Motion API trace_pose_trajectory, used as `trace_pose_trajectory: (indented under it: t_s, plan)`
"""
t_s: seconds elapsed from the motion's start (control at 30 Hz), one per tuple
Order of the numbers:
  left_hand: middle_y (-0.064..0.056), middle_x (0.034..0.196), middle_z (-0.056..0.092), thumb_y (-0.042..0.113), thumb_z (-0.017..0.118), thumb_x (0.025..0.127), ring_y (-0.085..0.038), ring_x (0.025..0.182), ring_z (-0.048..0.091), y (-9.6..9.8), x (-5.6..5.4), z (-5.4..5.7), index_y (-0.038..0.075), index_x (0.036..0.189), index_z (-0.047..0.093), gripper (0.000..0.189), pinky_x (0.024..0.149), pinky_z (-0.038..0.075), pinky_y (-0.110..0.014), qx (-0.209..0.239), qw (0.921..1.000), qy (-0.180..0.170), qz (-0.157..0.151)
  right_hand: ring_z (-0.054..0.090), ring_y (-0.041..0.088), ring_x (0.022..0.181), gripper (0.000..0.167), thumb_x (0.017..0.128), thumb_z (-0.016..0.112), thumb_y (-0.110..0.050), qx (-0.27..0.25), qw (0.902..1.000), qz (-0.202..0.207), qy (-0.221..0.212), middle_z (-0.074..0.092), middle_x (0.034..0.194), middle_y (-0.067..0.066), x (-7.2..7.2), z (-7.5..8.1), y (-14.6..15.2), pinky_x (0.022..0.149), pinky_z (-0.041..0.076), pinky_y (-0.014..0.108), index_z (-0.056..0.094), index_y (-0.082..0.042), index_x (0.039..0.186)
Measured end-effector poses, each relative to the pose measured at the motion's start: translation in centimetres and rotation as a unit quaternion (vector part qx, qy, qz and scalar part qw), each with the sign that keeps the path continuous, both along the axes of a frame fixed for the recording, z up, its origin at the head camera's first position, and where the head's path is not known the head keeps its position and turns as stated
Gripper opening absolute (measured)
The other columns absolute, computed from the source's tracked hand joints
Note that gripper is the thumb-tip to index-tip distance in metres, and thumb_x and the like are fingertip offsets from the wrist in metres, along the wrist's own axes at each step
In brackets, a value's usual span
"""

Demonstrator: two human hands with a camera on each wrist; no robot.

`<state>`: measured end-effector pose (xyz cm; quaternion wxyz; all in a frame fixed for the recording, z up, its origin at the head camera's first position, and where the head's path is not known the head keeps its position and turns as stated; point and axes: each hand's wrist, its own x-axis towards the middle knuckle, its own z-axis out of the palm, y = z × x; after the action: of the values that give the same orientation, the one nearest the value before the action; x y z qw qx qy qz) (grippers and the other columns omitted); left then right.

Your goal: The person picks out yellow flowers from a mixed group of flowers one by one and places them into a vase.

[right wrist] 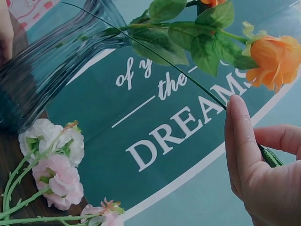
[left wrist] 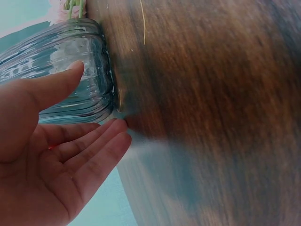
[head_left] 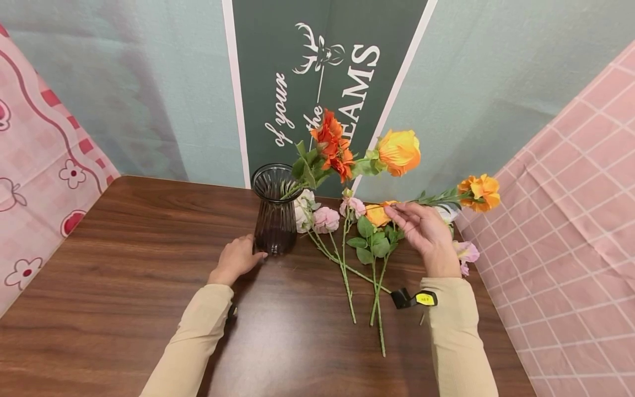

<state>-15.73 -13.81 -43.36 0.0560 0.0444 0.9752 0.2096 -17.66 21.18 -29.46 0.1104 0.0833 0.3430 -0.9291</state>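
My right hand pinches the thin green stem of an orange flower. The bloom points right, and the bare stem end reaches left toward the vase, in front of its mouth in the right wrist view. A dark, clear ribbed glass vase stands upright on the table. Red-orange flowers and a yellow-orange rose lean out of it to the right. My left hand is at the vase's base with fingers fairly straight and thumb along the glass; whether it presses the glass is unclear.
On the wooden table right of the vase lie pink flowers, white flowers and another orange rose, stems toward the front. A pale purple flower lies by the right cloth wall. Green cloth hangs behind.
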Motion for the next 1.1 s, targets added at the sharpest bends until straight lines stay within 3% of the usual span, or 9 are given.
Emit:
trace_pose_trajectory:
  t_s: [0.5,1.1]
  plan:
    - [-0.030,0.099,0.059,0.033,0.065,0.084,-0.045,0.090,0.057,-0.1,0.2,0.0,-0.012,0.109,0.054,0.053,0.074,0.046,-0.052,-0.001,1.0000,0.005,-0.003,0.061,0.037,0.087,0.016,0.086,0.041,0.019,-0.037,0.9991,-0.017,0.011,0.045,0.097,0.026,-0.5,1.5,-1.3,0.088,0.045,0.039,0.052,0.019,0.074]
    - [-0.029,0.098,0.059,0.033,0.065,0.084,-0.045,0.089,0.057,-0.1,0.1,0.1,-0.011,0.107,0.054,0.051,0.074,0.045,-0.052,0.003,1.0000,0.003,-0.001,0.060,0.038,0.088,0.013,0.087,0.042,0.018,-0.056,0.9976,-0.033,0.022,0.043,0.099,0.024,-1.1,2.4,-2.6,0.086,0.047,0.039,0.052,0.019,0.079]
